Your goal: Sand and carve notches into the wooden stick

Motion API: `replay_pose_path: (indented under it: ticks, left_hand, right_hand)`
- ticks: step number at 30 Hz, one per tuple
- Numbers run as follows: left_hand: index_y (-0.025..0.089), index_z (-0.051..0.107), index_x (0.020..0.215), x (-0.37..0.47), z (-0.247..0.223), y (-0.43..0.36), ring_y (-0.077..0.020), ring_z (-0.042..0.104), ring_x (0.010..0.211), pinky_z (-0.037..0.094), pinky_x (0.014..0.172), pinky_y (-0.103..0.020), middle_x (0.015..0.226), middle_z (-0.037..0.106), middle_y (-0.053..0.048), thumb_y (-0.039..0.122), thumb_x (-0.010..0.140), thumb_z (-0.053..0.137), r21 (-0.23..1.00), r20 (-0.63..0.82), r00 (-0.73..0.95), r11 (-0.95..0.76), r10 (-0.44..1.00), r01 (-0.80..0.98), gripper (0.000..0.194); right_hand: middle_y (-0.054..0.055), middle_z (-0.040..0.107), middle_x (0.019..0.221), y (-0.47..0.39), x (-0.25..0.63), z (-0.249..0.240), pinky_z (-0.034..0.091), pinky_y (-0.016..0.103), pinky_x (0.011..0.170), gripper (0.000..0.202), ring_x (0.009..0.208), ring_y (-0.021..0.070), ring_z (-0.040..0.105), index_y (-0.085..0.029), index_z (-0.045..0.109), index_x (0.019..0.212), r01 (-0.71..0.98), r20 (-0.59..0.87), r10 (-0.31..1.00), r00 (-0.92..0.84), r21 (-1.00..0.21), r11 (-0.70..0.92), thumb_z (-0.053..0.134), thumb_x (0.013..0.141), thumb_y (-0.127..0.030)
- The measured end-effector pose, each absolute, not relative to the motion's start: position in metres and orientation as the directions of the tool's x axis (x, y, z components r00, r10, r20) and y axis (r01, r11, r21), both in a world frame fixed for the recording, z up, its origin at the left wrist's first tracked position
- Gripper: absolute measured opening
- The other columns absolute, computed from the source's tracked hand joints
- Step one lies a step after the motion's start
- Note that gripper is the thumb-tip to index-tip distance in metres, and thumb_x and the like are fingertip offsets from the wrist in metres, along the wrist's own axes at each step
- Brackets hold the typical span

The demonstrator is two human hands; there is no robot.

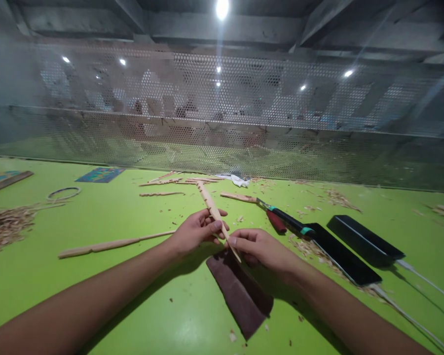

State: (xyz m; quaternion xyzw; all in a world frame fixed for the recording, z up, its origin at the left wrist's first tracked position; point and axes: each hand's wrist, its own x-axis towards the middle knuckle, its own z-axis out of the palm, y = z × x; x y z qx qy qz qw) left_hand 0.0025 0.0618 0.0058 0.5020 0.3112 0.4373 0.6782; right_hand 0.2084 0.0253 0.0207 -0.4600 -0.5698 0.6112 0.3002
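A slender carved wooden stick [211, 203], notched near its far end and narrowing to a point at the near end, slants across the middle. My left hand [202, 229] is closed around its middle, thumb on top. Close beside it, my right hand [255, 246] pinches the stick near its tapered end. Below the hands a dark brown folded sheet [240, 301] lies on the green table [170, 320]; its upper edge is partly hidden by the right hand. Another long wooden stick [99, 247] rests left of my left hand.
Right of my hands lie a black-handled knife [286, 219], a red object [276, 223], a black phone [346, 256] and a black box-like device [366, 240], both cabled. Wood shavings [7, 229] heap at left. Small carved pieces [161, 194] lie before a perforated screen [214, 113].
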Motion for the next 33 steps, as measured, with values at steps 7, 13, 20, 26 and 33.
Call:
replay_pose_path:
  ticks: [7,13,20,26,33]
  left_hand:
    - [0.015,0.078,0.114,0.002,0.002,0.063,-0.0148,0.07,0.071,0.056,0.067,-0.026,0.098,0.079,-0.012,0.048,0.087,0.085,0.953,0.047,0.432,0.089,0.901,-0.289,0.044]
    - [0.016,0.08,0.114,0.002,0.003,0.062,-0.013,0.068,0.067,0.055,0.066,-0.025,0.096,0.079,-0.011,0.048,0.095,0.076,0.951,0.055,0.431,0.085,0.9,-0.298,0.037]
    - [0.016,0.08,0.109,0.002,0.002,0.061,-0.0128,0.068,0.067,0.055,0.064,-0.023,0.093,0.078,-0.01,0.048,0.096,0.076,0.947,0.053,0.411,0.085,0.91,-0.309,0.035]
    - [0.016,0.078,0.107,0.004,0.002,0.06,-0.0128,0.068,0.067,0.054,0.061,-0.021,0.096,0.078,-0.01,0.046,0.096,0.075,0.947,0.023,0.369,0.099,0.929,-0.307,0.032]
    - [0.014,0.072,0.097,0.0,0.007,0.068,-0.0147,0.069,0.072,0.055,0.055,-0.019,0.094,0.078,-0.011,0.042,0.095,0.077,0.948,0.012,0.308,0.087,0.951,-0.306,0.028]
  right_hand:
    - [-0.003,0.049,0.068,0.024,0.208,0.021,0.018,0.029,0.056,0.049,0.058,0.0105,0.032,-0.017,0.071,0.083,0.156,-0.241,0.882,-0.405,-0.969,-0.193,0.086,0.073,-0.062]
    - [-0.003,0.05,0.068,0.023,0.206,0.021,0.018,0.029,0.056,0.049,0.058,0.01,0.032,-0.017,0.07,0.081,0.15,-0.237,0.883,-0.406,-0.97,-0.191,0.087,0.072,-0.062]
    - [-0.004,0.05,0.067,0.022,0.206,0.023,0.019,0.029,0.055,0.051,0.057,0.0097,0.032,-0.016,0.07,0.083,0.159,-0.246,0.876,-0.414,-0.967,-0.197,0.088,0.071,-0.063]
    - [-0.004,0.049,0.067,0.021,0.206,0.022,0.02,0.029,0.054,0.05,0.056,0.0098,0.033,-0.017,0.071,0.084,0.208,-0.259,0.865,-0.43,-0.961,-0.184,0.084,0.075,-0.064]
    - [0.002,0.06,0.086,0.025,0.22,0.028,0.038,0.031,0.069,0.051,0.078,0.0188,0.052,-0.02,0.064,0.097,0.371,-0.11,0.915,-0.388,-0.928,0.045,0.08,0.082,-0.067]
